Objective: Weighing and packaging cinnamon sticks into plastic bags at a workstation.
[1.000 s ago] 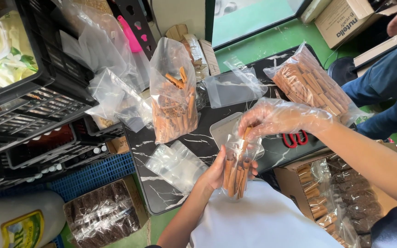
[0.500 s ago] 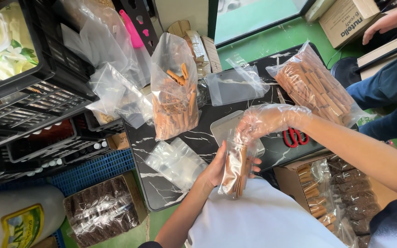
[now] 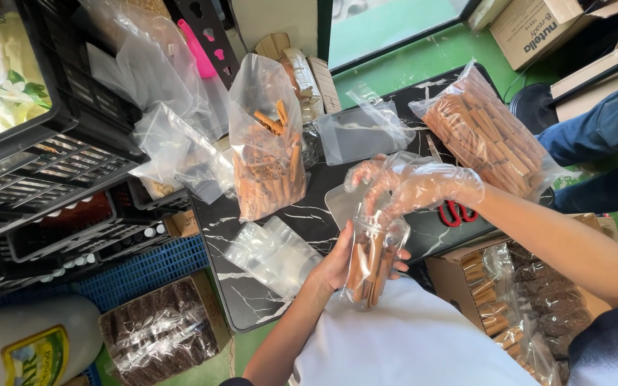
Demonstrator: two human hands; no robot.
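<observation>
My left hand point(image 3: 339, 262) grips a small clear pouch of cinnamon sticks point(image 3: 372, 261) upright from its left side, just above my lap. My right hand point(image 3: 410, 187), in a loose clear plastic glove, hovers over the pouch's open top with the fingers pointing down into it. An upright clear bag of cinnamon sticks point(image 3: 268, 153) stands on the black marble-patterned table point(image 3: 252, 286) to the left. A larger full bag of sticks point(image 3: 486, 134) lies at the table's right end.
Empty clear pouches point(image 3: 275, 250) lie on the table near my left hand, another point(image 3: 361, 131) farther back. Red-handled scissors point(image 3: 454, 211) sit under my right forearm. Black crates point(image 3: 51, 179) stack at left, a cardboard box of sticks point(image 3: 498, 293) at right. Another person's blue-trousered leg point(image 3: 602, 136) is at far right.
My gloved right hand has lifted and opened a little above the pouch. The pouch in my left hand stays upright with the sticks settled deeper inside.
</observation>
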